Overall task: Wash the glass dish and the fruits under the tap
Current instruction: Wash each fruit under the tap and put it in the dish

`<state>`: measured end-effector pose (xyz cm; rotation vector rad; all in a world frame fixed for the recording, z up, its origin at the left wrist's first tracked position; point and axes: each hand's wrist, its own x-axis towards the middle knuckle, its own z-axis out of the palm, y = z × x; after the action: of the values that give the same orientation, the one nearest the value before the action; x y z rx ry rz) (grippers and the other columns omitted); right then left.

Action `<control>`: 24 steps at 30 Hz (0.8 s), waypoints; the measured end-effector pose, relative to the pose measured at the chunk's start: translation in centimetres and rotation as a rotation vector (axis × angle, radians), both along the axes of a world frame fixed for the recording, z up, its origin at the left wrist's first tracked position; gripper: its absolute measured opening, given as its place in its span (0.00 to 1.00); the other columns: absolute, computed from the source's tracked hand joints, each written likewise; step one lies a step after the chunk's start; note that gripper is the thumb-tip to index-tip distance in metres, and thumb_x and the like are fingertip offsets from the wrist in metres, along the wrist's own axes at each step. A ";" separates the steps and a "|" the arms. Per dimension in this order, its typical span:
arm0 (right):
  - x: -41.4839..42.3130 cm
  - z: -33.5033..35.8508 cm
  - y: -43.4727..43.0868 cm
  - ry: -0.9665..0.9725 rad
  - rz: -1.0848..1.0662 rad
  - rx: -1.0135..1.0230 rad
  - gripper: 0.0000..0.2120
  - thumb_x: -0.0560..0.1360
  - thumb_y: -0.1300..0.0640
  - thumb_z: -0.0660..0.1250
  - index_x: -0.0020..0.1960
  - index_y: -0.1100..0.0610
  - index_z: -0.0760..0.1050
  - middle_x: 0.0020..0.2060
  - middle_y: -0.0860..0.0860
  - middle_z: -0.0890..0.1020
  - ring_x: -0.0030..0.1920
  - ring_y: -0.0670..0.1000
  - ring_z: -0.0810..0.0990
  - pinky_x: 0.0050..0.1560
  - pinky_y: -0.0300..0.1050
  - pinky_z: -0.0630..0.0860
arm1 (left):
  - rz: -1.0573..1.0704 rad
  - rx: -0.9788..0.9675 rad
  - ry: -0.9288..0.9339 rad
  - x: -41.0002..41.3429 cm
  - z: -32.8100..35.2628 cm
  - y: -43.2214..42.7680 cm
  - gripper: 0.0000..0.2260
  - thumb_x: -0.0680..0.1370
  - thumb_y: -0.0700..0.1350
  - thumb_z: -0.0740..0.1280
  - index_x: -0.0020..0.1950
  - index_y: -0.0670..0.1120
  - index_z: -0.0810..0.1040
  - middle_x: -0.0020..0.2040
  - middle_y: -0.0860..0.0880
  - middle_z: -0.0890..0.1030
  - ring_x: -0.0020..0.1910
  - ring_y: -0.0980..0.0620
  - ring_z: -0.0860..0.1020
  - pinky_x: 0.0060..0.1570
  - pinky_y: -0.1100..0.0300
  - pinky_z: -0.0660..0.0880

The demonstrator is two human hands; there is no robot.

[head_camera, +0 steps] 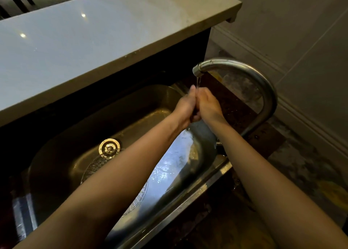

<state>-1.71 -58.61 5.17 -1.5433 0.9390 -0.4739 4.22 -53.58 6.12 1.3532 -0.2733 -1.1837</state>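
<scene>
My left hand [185, 105] and my right hand [208, 102] are pressed together right under the tap spout [197, 69]. A thin stream of water [198, 82] falls onto them. Between the palms shows a small dark fruit [193, 115], mostly hidden by the fingers. The patterned glass dish [92, 166] lies flat on the bottom of the steel sink [143, 101], partly covered by my left forearm; its rim shows again near the front wall of the sink.
The curved tap neck [263, 90] arches over the sink's right side. The drain [109, 148] sits in the sink floor beside the dish. A raised pale counter [84, 41] runs behind the sink. Wet dark worktop [263, 137] lies to the right.
</scene>
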 end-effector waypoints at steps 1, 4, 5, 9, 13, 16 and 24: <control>0.1 0.1 -0.4 -0.018 -0.074 0.037 0.12 0.78 0.51 0.53 0.47 0.49 0.76 0.45 0.53 0.80 0.46 0.52 0.79 0.40 0.40 0.78 | -0.041 -0.026 -0.021 -0.3 0.0 -0.1 0.14 0.81 0.54 0.53 0.47 0.48 0.74 0.38 0.47 0.75 0.34 0.53 0.74 0.31 0.61 0.71; 0.5 0.4 -0.1 -0.006 -0.062 0.013 0.12 0.79 0.49 0.52 0.48 0.48 0.74 0.48 0.53 0.79 0.47 0.51 0.78 0.41 0.43 0.80 | -0.007 -0.022 0.017 0.0 0.4 -0.1 0.13 0.81 0.53 0.54 0.52 0.47 0.74 0.41 0.47 0.76 0.38 0.53 0.75 0.32 0.62 0.74; 0.4 0.4 0.4 -0.006 0.009 -0.026 0.11 0.79 0.47 0.52 0.46 0.45 0.72 0.47 0.50 0.78 0.45 0.48 0.78 0.34 0.36 0.78 | 0.025 -0.015 0.037 0.4 0.4 0.1 0.15 0.81 0.54 0.53 0.49 0.46 0.75 0.40 0.46 0.75 0.37 0.52 0.74 0.34 0.60 0.71; 0.6 0.2 0.2 -0.080 -0.129 0.052 0.13 0.79 0.52 0.52 0.49 0.52 0.75 0.44 0.52 0.79 0.48 0.53 0.78 0.42 0.46 0.78 | -0.056 -0.042 -0.074 0.1 0.2 0.1 0.13 0.82 0.51 0.53 0.50 0.46 0.74 0.38 0.47 0.75 0.36 0.52 0.74 0.31 0.62 0.71; 0.9 -0.2 1.1 -0.004 -0.007 -0.056 0.10 0.80 0.48 0.51 0.50 0.48 0.69 0.43 0.47 0.75 0.43 0.48 0.77 0.29 0.35 0.76 | 0.077 -0.011 0.007 0.6 0.2 0.5 0.16 0.81 0.53 0.53 0.45 0.46 0.75 0.37 0.47 0.76 0.36 0.51 0.75 0.34 0.60 0.72; 0.9 0.1 1.0 -0.033 -0.134 0.030 0.12 0.80 0.50 0.51 0.45 0.50 0.71 0.40 0.48 0.76 0.43 0.51 0.78 0.34 0.40 0.77 | -0.017 -0.017 -0.093 0.4 0.1 0.5 0.16 0.81 0.52 0.53 0.48 0.44 0.75 0.39 0.43 0.75 0.38 0.47 0.74 0.38 0.56 0.70; 0.5 -0.7 1.4 0.102 0.155 -0.182 0.16 0.80 0.45 0.51 0.63 0.48 0.70 0.47 0.44 0.76 0.41 0.41 0.76 0.37 0.38 0.72 | 0.005 0.067 -0.024 2.5 -0.2 1.8 0.22 0.81 0.57 0.47 0.41 0.45 0.72 0.25 0.45 0.67 0.14 0.57 0.63 0.16 0.73 0.57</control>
<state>-1.21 -57.16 4.49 -1.8050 0.8640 -0.3802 6.73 -51.80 5.94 1.4263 -0.2493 -1.1826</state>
